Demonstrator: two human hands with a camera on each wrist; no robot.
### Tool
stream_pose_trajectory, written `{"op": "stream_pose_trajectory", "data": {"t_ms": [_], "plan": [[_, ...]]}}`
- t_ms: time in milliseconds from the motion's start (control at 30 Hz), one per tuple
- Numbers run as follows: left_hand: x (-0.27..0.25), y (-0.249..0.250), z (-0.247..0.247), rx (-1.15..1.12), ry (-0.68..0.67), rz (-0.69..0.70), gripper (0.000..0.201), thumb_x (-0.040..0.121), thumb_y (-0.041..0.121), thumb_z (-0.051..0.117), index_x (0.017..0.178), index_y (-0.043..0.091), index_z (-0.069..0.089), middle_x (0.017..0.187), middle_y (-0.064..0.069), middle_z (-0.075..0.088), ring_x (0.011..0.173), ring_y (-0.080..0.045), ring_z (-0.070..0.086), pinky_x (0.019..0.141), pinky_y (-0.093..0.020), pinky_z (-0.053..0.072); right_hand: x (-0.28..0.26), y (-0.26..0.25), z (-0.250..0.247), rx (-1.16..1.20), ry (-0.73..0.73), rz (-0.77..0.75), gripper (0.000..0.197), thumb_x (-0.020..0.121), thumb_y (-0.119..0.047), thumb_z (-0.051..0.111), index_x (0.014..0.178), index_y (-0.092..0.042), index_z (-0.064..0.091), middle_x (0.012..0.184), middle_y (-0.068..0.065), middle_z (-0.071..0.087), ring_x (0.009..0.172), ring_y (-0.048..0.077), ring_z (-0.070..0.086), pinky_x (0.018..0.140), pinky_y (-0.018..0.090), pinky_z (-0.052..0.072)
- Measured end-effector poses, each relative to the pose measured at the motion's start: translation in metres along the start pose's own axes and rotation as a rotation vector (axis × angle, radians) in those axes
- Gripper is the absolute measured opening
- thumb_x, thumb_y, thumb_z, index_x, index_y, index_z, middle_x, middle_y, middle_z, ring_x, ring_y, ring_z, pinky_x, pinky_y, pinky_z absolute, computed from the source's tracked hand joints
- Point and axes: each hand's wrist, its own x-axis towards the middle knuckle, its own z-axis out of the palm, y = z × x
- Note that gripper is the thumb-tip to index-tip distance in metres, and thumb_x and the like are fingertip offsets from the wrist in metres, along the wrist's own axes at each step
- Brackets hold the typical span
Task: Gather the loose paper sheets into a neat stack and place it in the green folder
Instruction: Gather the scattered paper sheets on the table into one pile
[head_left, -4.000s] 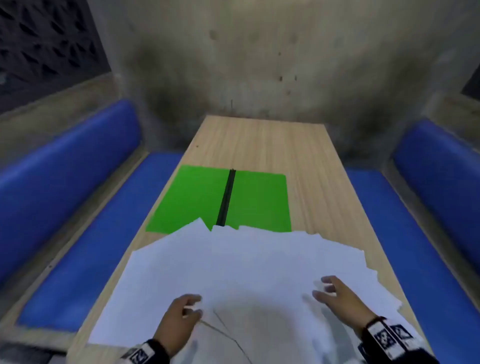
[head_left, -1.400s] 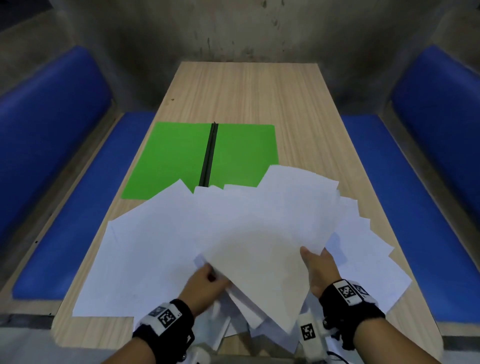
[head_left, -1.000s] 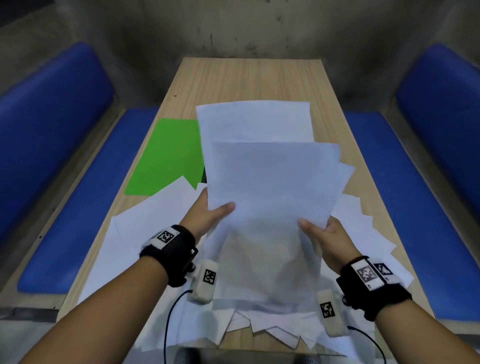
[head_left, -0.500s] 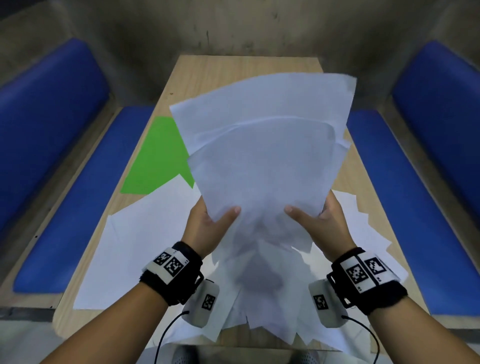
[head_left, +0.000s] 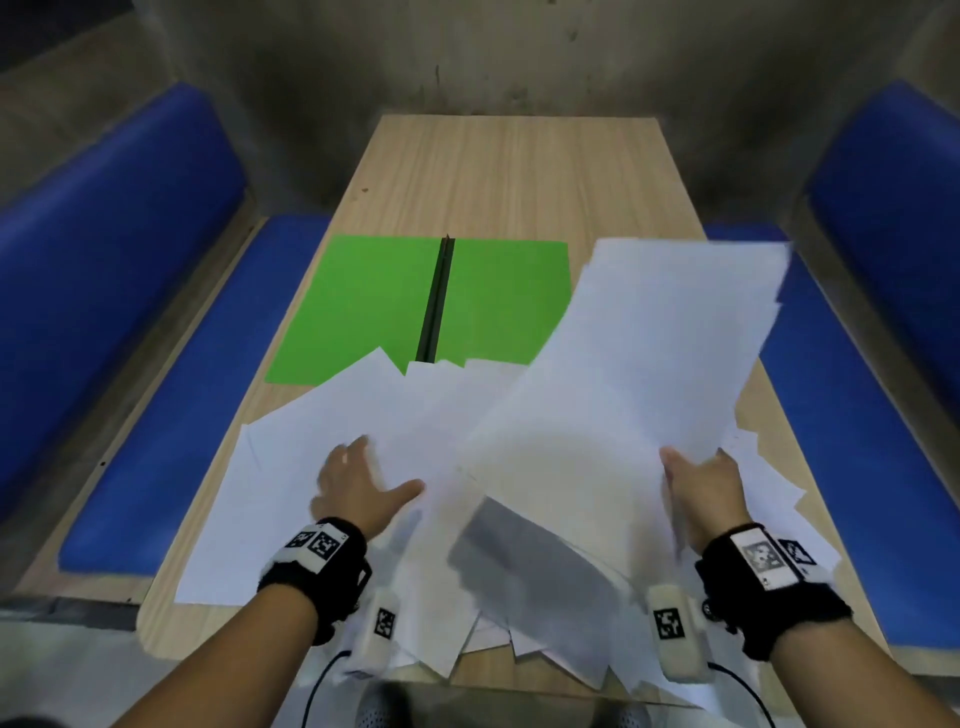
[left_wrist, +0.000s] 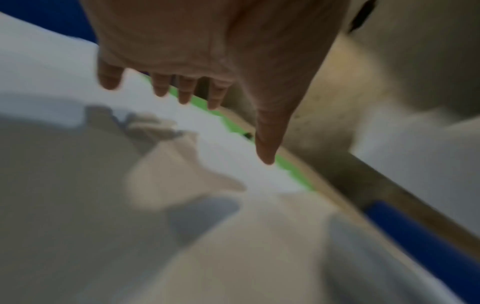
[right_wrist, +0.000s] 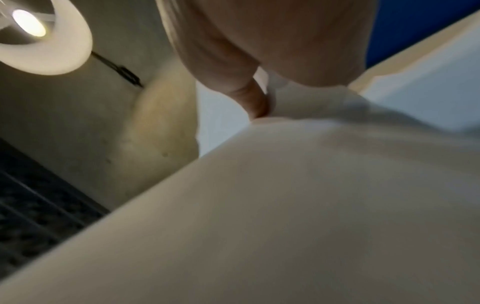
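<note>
A green folder (head_left: 363, 306) lies open on the wooden table (head_left: 519, 171), its black spine running down the middle. White paper sheets (head_left: 322, 441) lie fanned over the near half of the table, covering the folder's near edge. My right hand (head_left: 698, 480) grips a bunch of sheets (head_left: 639, 374) by the lower right edge, held raised and tilted over the table's right side. My left hand (head_left: 358, 488) is spread flat, fingers straight, over the loose sheets on the left. In the left wrist view the left hand's fingers (left_wrist: 184, 90) are extended above the paper (left_wrist: 207, 148), holding nothing.
Blue padded benches (head_left: 104, 291) flank the table on both sides, the right bench (head_left: 857, 415) close to the raised bunch. A concrete wall stands behind the table's far end. Several sheets overhang the near table edge (head_left: 545, 654).
My left hand has let go of the raised bunch and dropped onto the loose sheets at left. My right hand alone has swung the bunch to the right, uncovering the folder.
</note>
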Motion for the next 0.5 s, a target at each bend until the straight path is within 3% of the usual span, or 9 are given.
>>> {"op": "stream_pose_trajectory", "data": {"t_ms": [67, 133, 167, 267, 367, 433, 500], "plan": [[0.005, -0.02, -0.001, 0.144, -0.087, -0.11, 0.13, 0.043, 0.085, 0.059, 0.148, 0.021, 0.016, 0.156, -0.012, 0.017, 0.144, -0.032, 0.014, 0.111, -0.055, 0.025, -0.003, 0.018, -0.001, -0.091, -0.031, 0.099, 0.019, 0.09, 0.0, 0.05, 0.108, -0.001, 0.058, 0.101, 0.013, 0.062, 0.085, 0.025, 0.056, 0.073, 0.025, 0.044], [0.0, -0.024, 0.002, 0.259, -0.162, -0.13, 0.13, 0.05, 0.083, 0.062, 0.15, 0.024, 0.005, 0.159, -0.01, 0.002, 0.145, -0.033, 0.006, 0.11, -0.056, 0.023, -0.004, 0.037, 0.003, -0.145, -0.059, 0.17, 0.024, 0.089, 0.001, 0.049, 0.11, 0.002, 0.06, 0.096, 0.016, 0.064, 0.074, 0.025, 0.057, 0.054, 0.02, 0.046], [-0.004, -0.022, 0.004, 0.321, -0.169, -0.127, 0.127, 0.053, 0.081, 0.062, 0.15, 0.025, 0.002, 0.159, -0.007, 0.0, 0.144, -0.033, 0.008, 0.106, -0.056, 0.025, -0.005, 0.045, 0.006, -0.161, -0.067, 0.197, 0.025, 0.089, 0.001, 0.049, 0.111, 0.002, 0.06, 0.096, 0.017, 0.065, 0.073, 0.025, 0.058, 0.052, 0.02, 0.046], [-0.01, -0.013, 0.003, 0.386, -0.146, -0.107, 0.12, 0.057, 0.075, 0.065, 0.149, 0.027, 0.006, 0.154, -0.005, 0.009, 0.136, -0.034, 0.019, 0.098, -0.052, 0.034, -0.008, 0.063, 0.012, -0.198, -0.088, 0.248, 0.029, 0.089, 0.0, 0.051, 0.116, 0.003, 0.06, 0.099, 0.017, 0.065, 0.078, 0.027, 0.058, 0.06, 0.025, 0.044], [-0.008, -0.008, 0.0, 0.256, -0.177, -0.103, 0.114, 0.058, 0.06, 0.076, 0.146, 0.021, 0.016, 0.143, -0.01, 0.024, 0.127, -0.037, 0.03, 0.095, -0.049, 0.04, -0.005, 0.067, 0.013, -0.235, -0.097, 0.266, 0.029, 0.09, -0.002, 0.051, 0.117, 0.002, 0.06, 0.098, 0.017, 0.064, 0.076, 0.027, 0.058, 0.062, 0.027, 0.046], [-0.007, -0.005, -0.004, 0.268, -0.171, -0.125, 0.11, 0.057, 0.06, 0.077, 0.143, 0.021, 0.02, 0.135, -0.012, 0.038, 0.124, -0.035, 0.037, 0.095, -0.046, 0.038, -0.003, 0.067, 0.013, -0.268, -0.11, 0.265, 0.031, 0.089, -0.003, 0.053, 0.119, 0.003, 0.059, 0.104, 0.02, 0.065, 0.086, 0.029, 0.058, 0.079, 0.033, 0.048], [-0.008, -0.001, -0.008, 0.349, -0.162, -0.126, 0.097, 0.063, 0.062, 0.071, 0.14, 0.022, 0.026, 0.13, -0.008, 0.051, 0.123, -0.029, 0.044, 0.094, -0.042, 0.032, -0.002, 0.066, 0.012, -0.274, -0.113, 0.269, 0.032, 0.089, -0.003, 0.053, 0.12, 0.004, 0.058, 0.102, 0.017, 0.064, 0.09, 0.029, 0.057, 0.085, 0.034, 0.047]]}}
